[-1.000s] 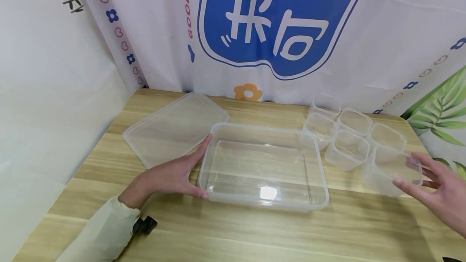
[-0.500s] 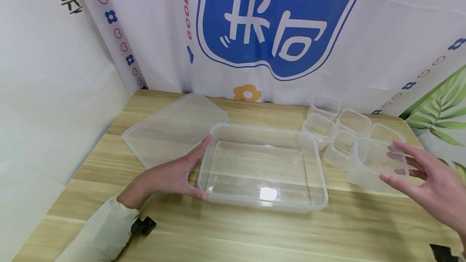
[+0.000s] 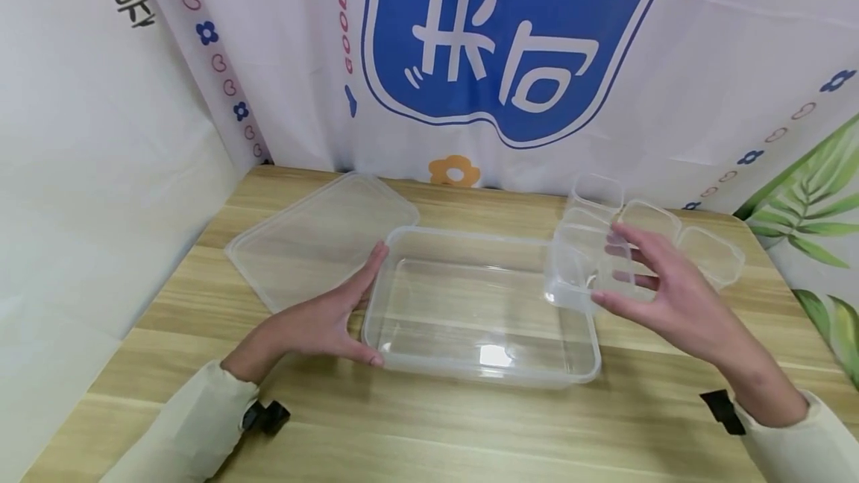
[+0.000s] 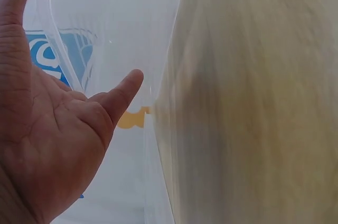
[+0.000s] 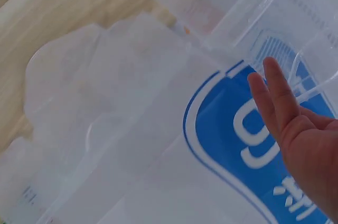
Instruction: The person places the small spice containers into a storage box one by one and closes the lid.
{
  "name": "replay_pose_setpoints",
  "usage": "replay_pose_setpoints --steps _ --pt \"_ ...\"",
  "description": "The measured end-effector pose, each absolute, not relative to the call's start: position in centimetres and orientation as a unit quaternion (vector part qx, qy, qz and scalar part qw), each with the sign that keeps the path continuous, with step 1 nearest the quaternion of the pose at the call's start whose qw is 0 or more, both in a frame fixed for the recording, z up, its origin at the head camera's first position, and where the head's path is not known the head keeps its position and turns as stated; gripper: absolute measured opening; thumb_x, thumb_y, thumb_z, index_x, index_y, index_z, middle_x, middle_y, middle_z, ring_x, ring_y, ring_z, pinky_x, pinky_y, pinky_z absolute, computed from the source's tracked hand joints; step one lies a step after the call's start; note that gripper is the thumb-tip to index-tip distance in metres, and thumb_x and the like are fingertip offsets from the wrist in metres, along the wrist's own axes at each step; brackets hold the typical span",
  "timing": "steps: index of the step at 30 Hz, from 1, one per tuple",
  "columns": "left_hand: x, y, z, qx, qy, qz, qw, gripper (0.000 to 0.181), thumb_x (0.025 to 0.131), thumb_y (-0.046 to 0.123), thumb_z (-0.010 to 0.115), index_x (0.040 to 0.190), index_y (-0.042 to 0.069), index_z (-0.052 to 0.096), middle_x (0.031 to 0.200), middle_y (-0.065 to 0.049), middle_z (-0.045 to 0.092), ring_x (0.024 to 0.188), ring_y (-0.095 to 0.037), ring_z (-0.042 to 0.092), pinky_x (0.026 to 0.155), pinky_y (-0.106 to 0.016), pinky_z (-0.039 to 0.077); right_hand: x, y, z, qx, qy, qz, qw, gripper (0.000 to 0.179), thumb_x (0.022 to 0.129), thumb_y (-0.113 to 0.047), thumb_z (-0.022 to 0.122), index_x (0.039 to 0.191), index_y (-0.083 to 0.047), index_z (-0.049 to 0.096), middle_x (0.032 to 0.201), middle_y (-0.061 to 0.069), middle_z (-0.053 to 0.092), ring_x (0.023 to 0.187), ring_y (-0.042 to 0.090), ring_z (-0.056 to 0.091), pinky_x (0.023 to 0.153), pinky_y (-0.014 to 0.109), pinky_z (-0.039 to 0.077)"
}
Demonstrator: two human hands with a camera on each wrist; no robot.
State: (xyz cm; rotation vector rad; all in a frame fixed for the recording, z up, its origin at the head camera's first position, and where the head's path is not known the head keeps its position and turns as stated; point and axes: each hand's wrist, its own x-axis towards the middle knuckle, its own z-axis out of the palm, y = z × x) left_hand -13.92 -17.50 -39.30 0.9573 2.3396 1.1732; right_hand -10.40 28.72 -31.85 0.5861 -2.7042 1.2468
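Note:
A large clear plastic box [image 3: 483, 374] stands uncovered on the wooden table. At its left end my left hand [image 3: 322, 326] is spread wide, with a fingertip and the thumb touching the two corners. The left wrist view shows that hand's little finger straight along the box wall. My right hand [image 3: 654, 285] holds a small clear container [image 3: 577, 259] by its right side, fingers behind and thumb in front. This container is over the box's back right corner and overlaps the rim in the head view. In the right wrist view, two extended fingers [image 5: 280, 97] show beside clear plastic.
A flat translucent lid [image 3: 322, 244] lies behind and left of the box. Several small clear containers, such as the back one [image 3: 597, 191] and the rightmost [image 3: 711, 256], stand at the back right, partly hidden by my right hand. A printed cloth [image 3: 302, 58] hangs behind the table.
My right hand has carried the small container leftward from the right side of the group to the box's right end. The left hand and the box have stayed nearly still.

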Motion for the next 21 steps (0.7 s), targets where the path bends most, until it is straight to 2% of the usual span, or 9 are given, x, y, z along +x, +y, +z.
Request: replay_pose_setpoints --steps 3,5,8,11,16,21 --pt "-13.9 -17.3 -39.3 0.323 0.833 0.414 0.177 0.146 0.075 0.033 0.095 0.162 0.025 -0.020 0.168 -0.003 -0.021 0.154 -0.025 -0.003 0.120 -0.051 0.017 -11.2 27.2 -32.1 0.210 -0.888 0.409 0.029 0.087 0.085 -0.012 0.087 0.157 -0.004 0.038 0.141 0.022 0.047 0.122 0.042 0.055 0.093 0.031 0.054" --pt "-13.9 -17.3 -39.3 0.312 0.838 0.410 0.179 0.144 0.075 0.035 0.095 0.162 0.029 -0.020 0.169 -0.001 -0.019 0.154 -0.021 -0.005 0.121 -0.050 0.011 -11.7 26.1 -32.1 0.218 -0.892 0.396 0.008 0.086 0.086 -0.019 0.087 0.156 -0.005 0.038 0.143 0.020 0.046 0.122 0.043 0.056 0.095 0.043 0.053" --pt "-13.8 -17.4 -39.3 0.303 0.839 0.411 0.186 0.143 0.075 0.037 0.094 0.162 0.033 -0.019 0.169 -0.003 -0.016 0.154 -0.022 -0.002 0.121 -0.050 0.014 -12.5 24.5 -32.1 0.227 -0.901 0.370 -0.018 0.088 0.087 -0.029 0.086 0.155 -0.005 0.037 0.147 0.018 0.044 0.123 0.042 0.057 0.096 0.052 0.052" --pt "-13.7 -17.5 -39.1 0.293 0.838 0.417 0.194 0.141 0.075 0.037 0.094 0.163 0.032 -0.016 0.170 -0.006 -0.011 0.153 -0.027 0.011 0.119 -0.050 0.019 -13.4 23.0 -32.0 0.232 -0.905 0.352 -0.045 0.091 0.086 -0.038 0.085 0.155 -0.003 0.038 0.149 0.018 0.044 0.125 0.042 0.056 0.098 0.053 0.051" --pt "-13.7 -17.5 -38.9 0.288 0.832 0.427 0.205 0.141 0.075 0.037 0.094 0.164 0.029 -0.014 0.169 -0.008 -0.006 0.144 -0.034 0.038 0.116 -0.051 0.029 -14.7 20.9 -32.2 0.233 -0.906 0.344 -0.082 0.092 0.082 -0.044 0.087 0.148 0.004 0.045 0.140 0.020 0.054 0.121 0.039 0.061 0.097 0.049 0.052" --pt "-13.7 -17.5 -38.9 0.289 0.830 0.430 0.207 0.141 0.075 0.040 0.094 0.164 0.031 -0.015 0.170 -0.011 -0.003 0.140 -0.034 0.043 0.114 -0.051 0.033 -15.5 18.8 -32.4 0.253 -0.928 0.263 -0.068 0.093 0.078 -0.057 0.085 0.143 0.003 0.054 0.132 0.014 0.063 0.112 0.030 0.063 0.094 0.047 0.052"
